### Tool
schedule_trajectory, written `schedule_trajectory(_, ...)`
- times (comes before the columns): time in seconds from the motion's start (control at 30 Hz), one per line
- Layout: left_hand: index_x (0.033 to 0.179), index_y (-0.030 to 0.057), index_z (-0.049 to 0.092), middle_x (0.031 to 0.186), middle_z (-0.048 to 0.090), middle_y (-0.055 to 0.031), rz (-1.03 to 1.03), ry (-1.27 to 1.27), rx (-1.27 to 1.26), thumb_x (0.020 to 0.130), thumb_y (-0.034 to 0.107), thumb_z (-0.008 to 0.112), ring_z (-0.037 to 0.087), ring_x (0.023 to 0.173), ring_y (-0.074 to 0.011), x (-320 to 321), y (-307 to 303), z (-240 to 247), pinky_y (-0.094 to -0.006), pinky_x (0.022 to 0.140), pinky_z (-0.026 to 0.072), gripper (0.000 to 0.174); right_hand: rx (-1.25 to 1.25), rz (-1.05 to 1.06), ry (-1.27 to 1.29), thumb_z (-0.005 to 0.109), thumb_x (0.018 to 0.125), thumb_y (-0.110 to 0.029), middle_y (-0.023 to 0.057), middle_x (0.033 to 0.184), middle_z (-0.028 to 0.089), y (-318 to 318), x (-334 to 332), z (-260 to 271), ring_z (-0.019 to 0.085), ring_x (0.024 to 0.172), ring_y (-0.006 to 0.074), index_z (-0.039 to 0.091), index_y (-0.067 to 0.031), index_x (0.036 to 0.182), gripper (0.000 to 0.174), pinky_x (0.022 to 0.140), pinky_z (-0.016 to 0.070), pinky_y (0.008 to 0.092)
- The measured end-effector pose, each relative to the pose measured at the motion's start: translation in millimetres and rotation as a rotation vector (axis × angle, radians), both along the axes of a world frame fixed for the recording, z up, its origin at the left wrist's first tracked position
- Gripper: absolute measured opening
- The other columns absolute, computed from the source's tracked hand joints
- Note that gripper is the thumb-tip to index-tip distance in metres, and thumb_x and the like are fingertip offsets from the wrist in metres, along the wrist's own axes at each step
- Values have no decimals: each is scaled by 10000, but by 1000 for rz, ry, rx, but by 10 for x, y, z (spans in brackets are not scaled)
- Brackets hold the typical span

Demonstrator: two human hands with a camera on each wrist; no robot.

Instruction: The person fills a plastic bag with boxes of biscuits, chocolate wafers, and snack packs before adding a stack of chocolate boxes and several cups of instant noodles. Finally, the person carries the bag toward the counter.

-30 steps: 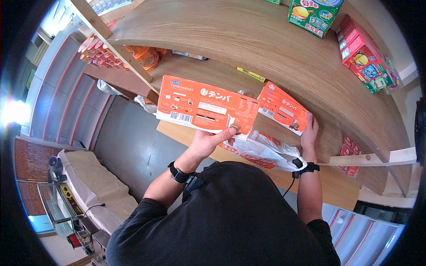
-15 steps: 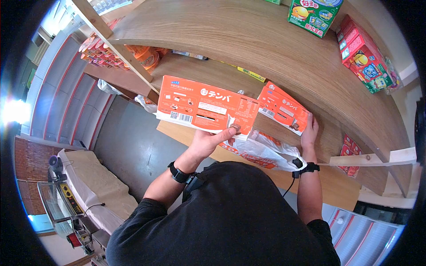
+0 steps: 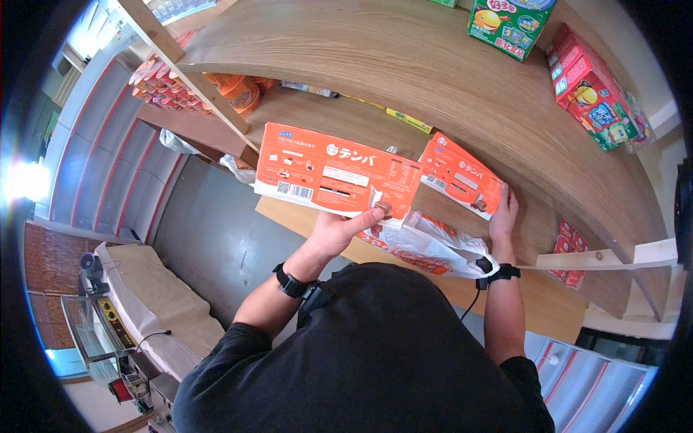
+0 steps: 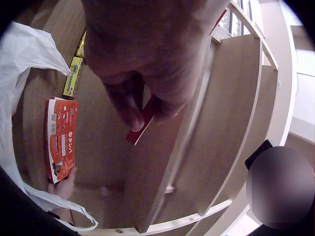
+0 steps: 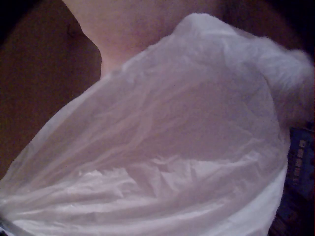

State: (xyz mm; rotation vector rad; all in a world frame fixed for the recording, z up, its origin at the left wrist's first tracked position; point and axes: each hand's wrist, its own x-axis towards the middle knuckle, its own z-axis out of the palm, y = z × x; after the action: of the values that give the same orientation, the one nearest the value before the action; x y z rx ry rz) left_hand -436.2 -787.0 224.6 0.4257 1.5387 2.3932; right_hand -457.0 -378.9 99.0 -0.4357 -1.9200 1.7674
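An orange-and-white box (image 3: 339, 177) is pinched by my left hand (image 3: 336, 232), thumb on its printed face at the lower right corner. In the left wrist view that hand (image 4: 147, 64) holds the box (image 4: 142, 123) nearly edge-on. My right hand (image 3: 504, 213) grips the right end of similar orange boxes (image 3: 462, 177), stacked on the lower shelf. A white plastic bag (image 3: 433, 249) with orange print hangs from the right wrist, below the boxes. The bag (image 5: 162, 137) hides most of the right hand in the right wrist view.
Wooden shelf boards (image 3: 375, 43) curve above the hands. Green snack box (image 3: 511, 27) and red boxes (image 3: 592, 94) stand on the upper shelf. A yellow box (image 3: 408, 120) lies behind the orange stack. Red packets (image 3: 570, 249) sit at the right, orange tubs (image 3: 234, 92) at the left.
Since a second ago, more of the yellow box behind the orange ones shows. Both hands and the boxes they hold look unmoved.
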Motion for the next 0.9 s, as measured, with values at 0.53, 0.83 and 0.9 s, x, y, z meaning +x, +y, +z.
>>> schedule_trajectory(0.53,1070,17,701,983,731,-67,20,16,-113,919,98,759,679,770,-129,35,-147,95,-284,654,576,181,12,-18,-28,571,1050,-318,70,1038,705,-33,21,74,615,947,131,667,37,1139,378,878,483,301)
schedule_trajectory(0.83,1112,13,705,1091,731,-52,41,61,-360,901,57,753,673,991,-143,23,-361,-91,-325,857,552,221,199,-41,-123,653,1005,-275,42,986,717,-76,-2,146,633,892,104,679,-5,1099,287,820,505,282)
schedule_trajectory(0.9,1116,8,698,1072,728,-58,-6,104,-473,908,69,748,670,997,-152,-21,-401,-239,-334,868,547,223,184,-57,-148,664,998,-279,39,983,721,-59,-8,63,635,885,104,681,-13,1101,286,807,509,281)
